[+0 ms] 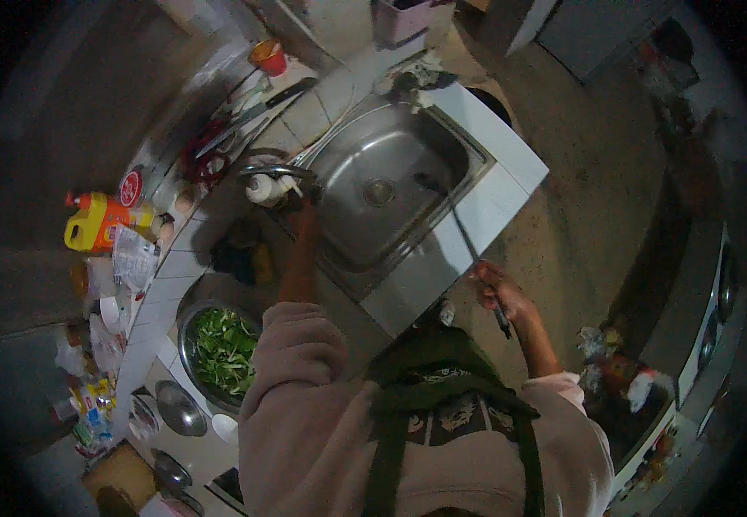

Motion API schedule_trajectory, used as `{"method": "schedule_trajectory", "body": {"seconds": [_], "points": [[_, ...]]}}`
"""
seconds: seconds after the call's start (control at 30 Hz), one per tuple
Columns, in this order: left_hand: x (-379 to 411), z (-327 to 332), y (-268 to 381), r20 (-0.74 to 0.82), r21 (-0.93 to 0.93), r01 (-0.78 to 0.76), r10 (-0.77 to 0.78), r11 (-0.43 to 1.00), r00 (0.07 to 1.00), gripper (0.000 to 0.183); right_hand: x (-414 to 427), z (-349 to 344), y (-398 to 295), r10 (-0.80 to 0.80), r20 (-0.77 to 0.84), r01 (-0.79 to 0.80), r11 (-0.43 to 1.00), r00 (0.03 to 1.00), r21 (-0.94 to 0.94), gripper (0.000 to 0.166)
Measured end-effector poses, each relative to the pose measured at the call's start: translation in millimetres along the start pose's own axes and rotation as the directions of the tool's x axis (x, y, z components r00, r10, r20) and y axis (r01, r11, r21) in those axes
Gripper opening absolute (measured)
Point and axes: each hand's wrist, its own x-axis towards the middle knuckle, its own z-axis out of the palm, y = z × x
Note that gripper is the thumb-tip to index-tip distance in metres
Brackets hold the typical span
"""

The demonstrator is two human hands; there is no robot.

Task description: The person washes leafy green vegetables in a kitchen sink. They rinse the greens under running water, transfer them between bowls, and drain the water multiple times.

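Observation:
My right hand [504,294] is closed around the handle of a long dark utensil [467,236], perhaps a ladle or spatula. Its far end reaches over the near rim into the stainless steel sink [354,239]. The drain [378,192] shows in the middle of the basin. My left hand [305,201] reaches to the sink's left edge, by the chrome tap [276,170] and a white rounded object [263,190]. Shadow hides its fingers, so whether they grip the tap cannot be made out.
Left of my left arm, a metal bowl [183,352] holds chopped green leaves [225,349]. Knives [257,116], a red cup [269,58] and a yellow-orange jug [99,223] line the wall ledge. White tiles [477,194] edge the sink. Metal bowls [181,407] stand lower left.

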Motion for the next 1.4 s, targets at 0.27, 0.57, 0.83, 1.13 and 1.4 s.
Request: {"method": "schedule_trajectory", "body": {"seconds": [0.27, 0.57, 0.83, 1.13, 1.4], "points": [[-127.9, 179.3, 211.0, -0.21, 0.099, -0.188, 0.206, 0.977, 0.956, 0.048, -154.0, -96.5, 76.4, -0.22, -0.19, 0.272, 0.908, 0.957, 0.319, 0.016], [-530.3, 342.8, 351.4, 0.514, -0.584, -0.807, 0.811, 0.091, -0.28, 0.044, -360.8, -176.3, 338.3, -0.085, -0.64, 0.493, 0.716, 0.764, 0.493, 0.02], [-835.4, 405.5, 362.9, 0.327, -0.943, -0.321, 0.407, 0.086, -0.853, 0.037, -565.0, -89.0, 525.0, -0.096, -0.96, 0.417, 0.886, -0.262, -0.202, 0.029], [-1036.3, 416.3, 367.9, 0.055, -0.997, -0.066, 0.232, -0.038, -0.971, 0.029, -699.7, -34.9, 617.6, 0.296, -0.67, 0.622, 0.718, -0.68, -0.314, 0.018], [-978.2, 693.0, 413.0, 0.71, -0.677, -0.725, -0.146, 0.128, -0.689, 0.039, -801.9, -50.7, 837.2, 0.652, -0.186, 0.536, 0.727, -0.735, 0.429, 0.018]]}}
